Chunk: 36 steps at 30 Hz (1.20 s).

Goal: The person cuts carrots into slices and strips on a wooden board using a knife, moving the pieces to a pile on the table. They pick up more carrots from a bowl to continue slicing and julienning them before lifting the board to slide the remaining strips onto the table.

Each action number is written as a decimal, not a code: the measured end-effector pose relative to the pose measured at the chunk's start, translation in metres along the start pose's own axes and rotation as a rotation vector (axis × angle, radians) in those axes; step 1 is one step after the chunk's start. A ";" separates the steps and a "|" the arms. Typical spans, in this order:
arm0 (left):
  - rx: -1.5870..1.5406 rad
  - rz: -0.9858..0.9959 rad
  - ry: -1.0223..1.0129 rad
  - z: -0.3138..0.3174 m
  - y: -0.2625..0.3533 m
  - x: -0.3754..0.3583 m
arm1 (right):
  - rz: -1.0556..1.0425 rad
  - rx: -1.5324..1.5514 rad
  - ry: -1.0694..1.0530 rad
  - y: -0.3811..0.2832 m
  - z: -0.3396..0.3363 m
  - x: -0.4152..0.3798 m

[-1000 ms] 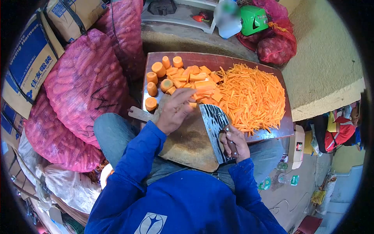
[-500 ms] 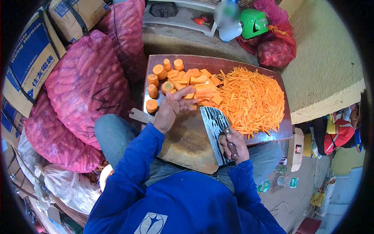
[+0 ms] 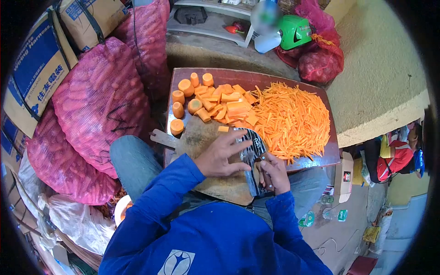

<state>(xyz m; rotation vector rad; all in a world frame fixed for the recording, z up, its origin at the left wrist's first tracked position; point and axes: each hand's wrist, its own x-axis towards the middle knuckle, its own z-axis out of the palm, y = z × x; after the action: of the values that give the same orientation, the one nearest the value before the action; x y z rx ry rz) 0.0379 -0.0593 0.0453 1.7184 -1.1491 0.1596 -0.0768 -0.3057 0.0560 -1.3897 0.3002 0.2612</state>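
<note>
My right hand (image 3: 275, 173) is wrapped round the wooden handle of a cleaver (image 3: 255, 181), its wide blade streaked dark and light. Fingers spread, my left hand (image 3: 221, 155) hovers at the left side of the blade with its fingertips overlapping it. Below both hands lies a worn wooden cutting board (image 3: 220, 189). A small carrot piece (image 3: 223, 129) rests on the board just above my left fingers. Flat carrot slabs (image 3: 237, 108) are heaped beyond it, beside a large mound of carrot sticks (image 3: 293, 121). Several carrot chunks (image 3: 178, 109) stand along the left.
A low reddish-brown table (image 3: 256, 75) carries the board and carrots. Pink mesh sacks (image 3: 103, 96) of carrots and cardboard boxes (image 3: 39, 68) crowd the left. Behind the table are a shelf (image 3: 208, 27), a green container (image 3: 294, 32) and a red mesh bag (image 3: 321, 62). Plastic bottles (image 3: 333, 214) lie at right.
My left hand has moved from the carrot slabs down and right to the cleaver's blade, fingers still spread. The right hand keeps its hold on the cleaver. The view has shifted slightly.
</note>
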 end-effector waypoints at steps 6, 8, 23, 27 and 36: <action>0.053 0.060 -0.048 0.008 0.008 -0.004 | -0.511 -0.918 0.343 -0.002 0.009 -0.002; 0.116 0.078 -0.076 0.007 0.010 -0.003 | -0.532 -0.965 0.322 0.009 0.000 0.003; 0.833 -0.758 0.553 -0.176 0.028 -0.210 | -0.562 -1.166 0.703 -0.031 -0.061 -0.038; 0.783 -0.877 0.740 -0.167 0.036 -0.210 | -0.398 -1.430 0.943 -0.032 -0.118 -0.069; 0.331 -0.943 0.896 -0.150 0.038 -0.228 | -0.241 -1.458 0.919 0.001 -0.161 -0.076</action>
<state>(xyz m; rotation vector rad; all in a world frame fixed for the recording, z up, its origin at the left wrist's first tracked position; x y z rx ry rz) -0.0546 0.1977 0.0091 1.9636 0.3830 0.4778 -0.1566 -0.4648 0.0579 -2.9324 0.7614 -0.5261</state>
